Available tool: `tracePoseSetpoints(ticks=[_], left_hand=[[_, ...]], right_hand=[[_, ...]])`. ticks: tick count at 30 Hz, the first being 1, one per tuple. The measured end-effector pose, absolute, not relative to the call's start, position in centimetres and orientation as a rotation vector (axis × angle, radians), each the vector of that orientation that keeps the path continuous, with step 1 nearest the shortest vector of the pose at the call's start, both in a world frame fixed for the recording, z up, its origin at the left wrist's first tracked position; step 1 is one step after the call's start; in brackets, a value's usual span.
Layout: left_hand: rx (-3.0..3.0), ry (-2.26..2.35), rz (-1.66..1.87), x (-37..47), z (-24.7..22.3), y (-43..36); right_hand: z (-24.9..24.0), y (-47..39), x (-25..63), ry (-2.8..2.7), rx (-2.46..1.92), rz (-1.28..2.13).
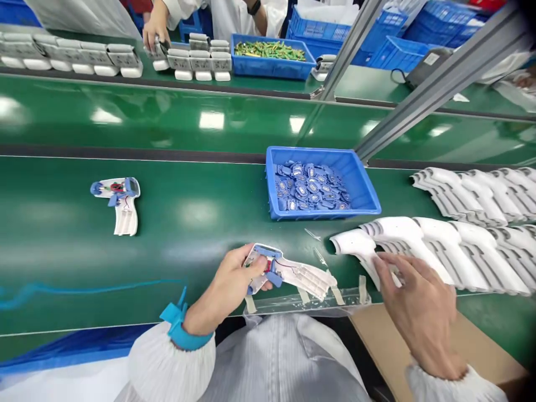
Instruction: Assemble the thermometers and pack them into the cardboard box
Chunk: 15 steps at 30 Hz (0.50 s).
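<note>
A white, gun-shaped half shell with blue parts and red wiring (301,277) lies in my left hand (234,285), its thumb pressed on the inside and its handle pointing right. My right hand (419,307) has its thumb and index finger closed on the handle of a plain white shell (354,243), the leftmost of a row of stacked shells (435,245). Another half shell with blue parts and wires (125,205) rests on the green surface at the left.
A blue bin of small blue parts (322,209) stands beyond my hands. More white shells (481,195) lie at the right. A metal post (422,89) slants overhead. Across the belt, another person's hand (156,28) touches grey-and-white units (201,58) near a bin of green parts (272,67).
</note>
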<state>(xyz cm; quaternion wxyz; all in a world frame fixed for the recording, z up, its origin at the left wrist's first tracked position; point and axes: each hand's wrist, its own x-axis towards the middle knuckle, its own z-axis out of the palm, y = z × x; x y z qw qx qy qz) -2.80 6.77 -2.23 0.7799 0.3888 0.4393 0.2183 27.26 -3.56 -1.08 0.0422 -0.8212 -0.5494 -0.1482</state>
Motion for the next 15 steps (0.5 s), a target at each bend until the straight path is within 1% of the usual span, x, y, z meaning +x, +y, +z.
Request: tracePoseSetpoints(ticks=[5,8,10,13,15], left_hand=[[0.750,0.968,0.522,-2.8,-1.6,6.2],[0.785,0.970,0.564,-2.5,-1.3,5.4],[0.824,0.987,0.555,-2.0,-1.3,4.8],[0.829,1.060,0.574,-1.2,-1.4,3.9],[0.765,1.157,0.661,-0.8,-1.4,3.5]], right_hand=[[-0.6,-3.1,26.2,-1.669,-2.351,-0.316],[-1.5,-2.0,24.1,-1.756,-2.254,-0.035],[-2.5,-1.1,22.9,-1.858,-2.165,0.093],[-3.5,-0.1,21.7,-1.978,-2.042,0.105],[-3.7,0.3,21.3,-2.020,-1.970,0.072]])
